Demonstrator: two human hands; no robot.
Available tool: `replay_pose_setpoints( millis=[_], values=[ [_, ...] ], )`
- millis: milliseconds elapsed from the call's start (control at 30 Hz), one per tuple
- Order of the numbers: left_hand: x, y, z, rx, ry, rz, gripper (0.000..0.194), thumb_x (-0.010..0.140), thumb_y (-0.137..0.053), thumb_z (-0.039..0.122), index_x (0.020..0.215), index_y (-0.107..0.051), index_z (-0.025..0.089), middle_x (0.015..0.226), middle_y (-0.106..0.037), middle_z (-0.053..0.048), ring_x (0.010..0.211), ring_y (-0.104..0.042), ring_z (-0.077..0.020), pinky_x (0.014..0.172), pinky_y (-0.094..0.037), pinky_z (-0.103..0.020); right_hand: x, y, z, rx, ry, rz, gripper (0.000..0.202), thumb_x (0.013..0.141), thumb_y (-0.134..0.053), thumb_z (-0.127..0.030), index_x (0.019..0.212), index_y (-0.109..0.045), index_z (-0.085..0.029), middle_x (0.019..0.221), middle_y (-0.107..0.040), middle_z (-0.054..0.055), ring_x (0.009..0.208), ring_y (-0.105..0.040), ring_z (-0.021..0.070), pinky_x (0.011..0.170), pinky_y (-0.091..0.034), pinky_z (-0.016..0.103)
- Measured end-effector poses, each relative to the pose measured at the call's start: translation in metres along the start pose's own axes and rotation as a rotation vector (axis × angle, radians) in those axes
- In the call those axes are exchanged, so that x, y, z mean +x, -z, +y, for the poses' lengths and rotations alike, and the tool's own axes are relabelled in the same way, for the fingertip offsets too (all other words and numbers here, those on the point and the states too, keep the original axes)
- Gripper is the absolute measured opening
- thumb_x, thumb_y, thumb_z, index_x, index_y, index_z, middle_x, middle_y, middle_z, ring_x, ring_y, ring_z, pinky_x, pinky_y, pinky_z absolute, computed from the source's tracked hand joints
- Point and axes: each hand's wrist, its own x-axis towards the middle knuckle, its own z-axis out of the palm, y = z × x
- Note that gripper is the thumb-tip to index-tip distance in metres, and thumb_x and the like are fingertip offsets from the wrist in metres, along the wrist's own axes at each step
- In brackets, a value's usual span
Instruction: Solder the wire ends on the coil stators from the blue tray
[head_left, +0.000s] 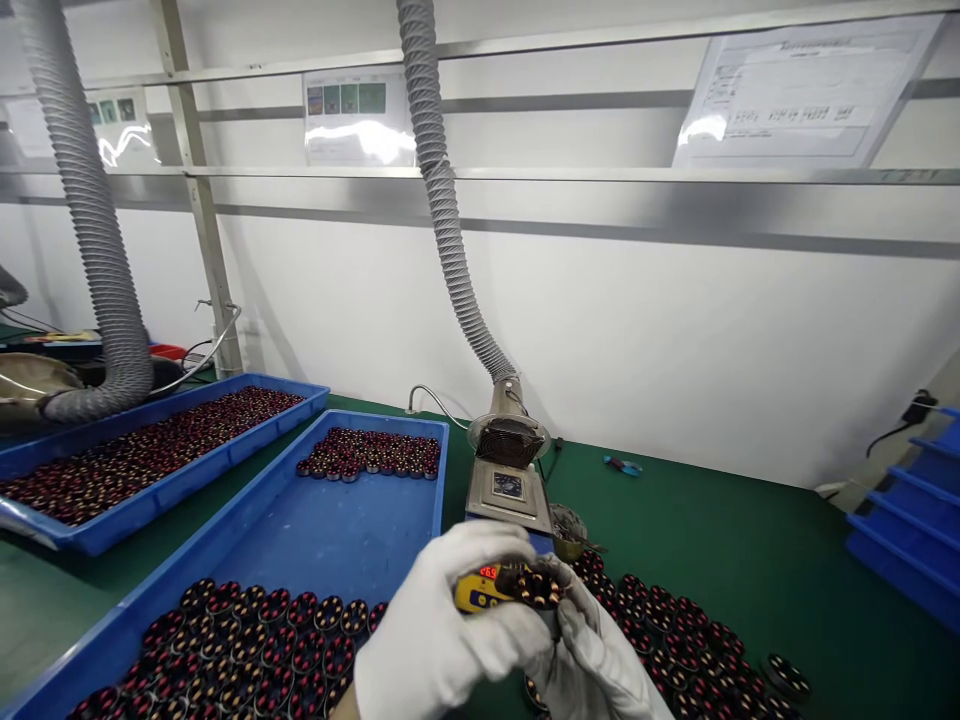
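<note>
My left hand, in a white glove, curls its fingers and thumb round the left side of a small round coil part. On the other side my right hand, also gloved, grips the same part, its fingers closed on the edge. Copper-coloured ends show on the part's upper face; its lower side is mostly hidden by the gloves. Just behind the hands is a yellow box with a red digital readout, partly covered by my left hand. Beyond it stands a metal-topped heating unit.
A blue tray on the left holds coil parts at both ends; another blue tray is full. Loose coil parts lie on the green table at right. An extraction hose hangs above; pliers and blue bins are farther right.
</note>
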Motion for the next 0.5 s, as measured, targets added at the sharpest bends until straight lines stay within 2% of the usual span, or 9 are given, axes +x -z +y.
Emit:
replay_pose_setpoints(
  millis=[100, 200, 267, 333, 367, 400, 467, 500],
  values=[
    [0.0, -0.005, -0.002, 0.015, -0.109, -0.067, 0.012, 0.07, -0.065, 0.013, 0.072, -0.074, 0.02, 0.083, -0.072, -0.003, 0.082, -0.064, -0.0181, 0.081, -0.049, -0.025, -0.001, 0.001, -0.002, -0.002, 0.015, 0.033, 0.029, 0.055, -0.083, -0.013, 0.08, -0.071, -0.021, 0.081, -0.073, 0.001, 0.071, -0.068, 0.0141, 0.075, -0.055, 0.028],
    [0.0, -0.004, -0.006, -0.021, -0.221, 0.025, 0.01, 0.073, -0.064, 0.016, 0.066, -0.072, 0.018, 0.072, -0.07, -0.004, 0.074, -0.062, -0.0187, 0.076, -0.049, -0.028, -0.007, -0.006, -0.006, 0.001, -0.031, 0.008, 0.033, 0.054, -0.084, -0.017, 0.085, -0.071, -0.022, 0.083, -0.074, 0.002, 0.069, -0.069, 0.0138, 0.069, -0.055, 0.024],
    [-0.001, 0.002, -0.007, -0.036, -0.187, 0.118, 0.014, 0.075, -0.061, 0.017, 0.064, -0.069, 0.018, 0.073, -0.069, -0.005, 0.074, -0.063, -0.0193, 0.072, -0.051, -0.028, -0.012, -0.013, -0.009, 0.016, -0.104, -0.06, 0.036, 0.053, -0.085, -0.023, 0.087, -0.071, -0.023, 0.083, -0.074, 0.004, 0.07, -0.069, 0.0169, 0.065, -0.056, 0.026],
    [-0.001, 0.007, -0.005, 0.011, -0.119, 0.16, 0.014, 0.077, -0.059, 0.019, 0.068, -0.07, 0.018, 0.083, -0.07, -0.006, 0.083, -0.063, -0.0206, 0.076, -0.052, -0.029, -0.015, -0.015, -0.012, 0.026, -0.154, -0.094, 0.036, 0.056, -0.083, -0.033, 0.089, -0.072, -0.023, 0.082, -0.074, 0.006, 0.07, -0.069, 0.0185, 0.064, -0.055, 0.028],
    [-0.002, 0.008, -0.004, 0.053, -0.102, 0.136, 0.009, 0.075, -0.063, 0.02, 0.075, -0.072, 0.019, 0.092, -0.07, -0.007, 0.09, -0.063, -0.0218, 0.082, -0.051, -0.03, -0.016, -0.014, -0.012, 0.02, -0.143, -0.084, 0.034, 0.059, -0.081, -0.036, 0.09, -0.072, -0.024, 0.084, -0.074, 0.006, 0.072, -0.069, 0.0189, 0.066, -0.055, 0.029],
    [-0.002, 0.008, -0.003, 0.106, -0.101, 0.072, 0.015, 0.07, -0.069, 0.02, 0.084, -0.072, 0.019, 0.101, -0.069, -0.008, 0.097, -0.061, -0.0233, 0.087, -0.049, -0.032, -0.016, -0.012, -0.012, 0.008, -0.114, -0.063, 0.033, 0.062, -0.079, -0.037, 0.091, -0.071, -0.024, 0.086, -0.073, 0.006, 0.075, -0.069, 0.0195, 0.068, -0.055, 0.031],
    [-0.002, 0.004, -0.002, 0.214, -0.135, -0.091, 0.043, 0.058, -0.079, 0.015, 0.1, -0.07, 0.02, 0.112, -0.065, -0.009, 0.105, -0.058, -0.0252, 0.093, -0.046, -0.034, -0.015, -0.004, -0.011, -0.021, -0.038, -0.019, 0.03, 0.064, -0.078, -0.035, 0.092, -0.071, -0.027, 0.09, -0.073, 0.004, 0.086, -0.066, 0.021, 0.077, -0.053, 0.035],
    [-0.002, 0.002, -0.002, 0.251, -0.167, -0.155, 0.051, 0.054, -0.082, 0.013, 0.103, -0.068, 0.02, 0.113, -0.065, -0.009, 0.106, -0.058, -0.0253, 0.093, -0.045, -0.034, -0.015, 0.0, -0.01, -0.029, 0.0, -0.005, 0.03, 0.065, -0.078, -0.032, 0.093, -0.071, -0.028, 0.091, -0.072, 0.003, 0.09, -0.065, 0.0213, 0.081, -0.052, 0.036]
  ],
)
